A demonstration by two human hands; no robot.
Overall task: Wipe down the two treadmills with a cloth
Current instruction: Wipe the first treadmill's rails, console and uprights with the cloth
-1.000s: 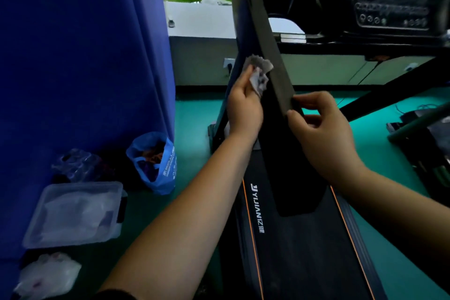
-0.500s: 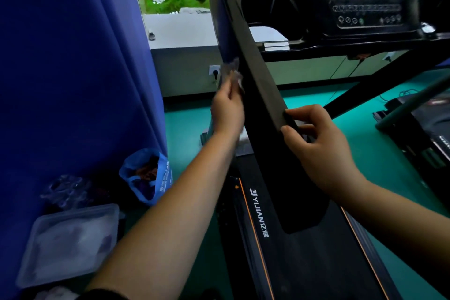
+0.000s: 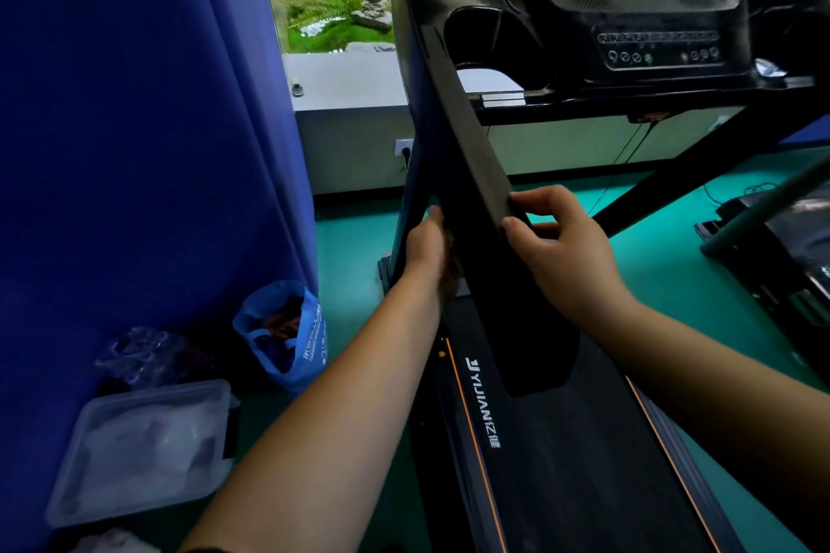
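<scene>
Left hand (image 3: 426, 254) pressed against outer side of treadmill handrail (image 3: 471, 175), grip unclear, cloth hidden; right hand (image 3: 557, 247) clamped on handrail.

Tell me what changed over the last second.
The left hand slid down the outer side of the treadmill's handrail; the cloth, visible earlier, is now hidden behind it. The right hand stayed gripping the handrail's inner edge.

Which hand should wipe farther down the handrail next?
Probably the left. The left hand is pressed against the outer side of the handrail, though the cloth is hidden now. The right hand grips the handrail's inner edge, seemingly steadying it.
</scene>
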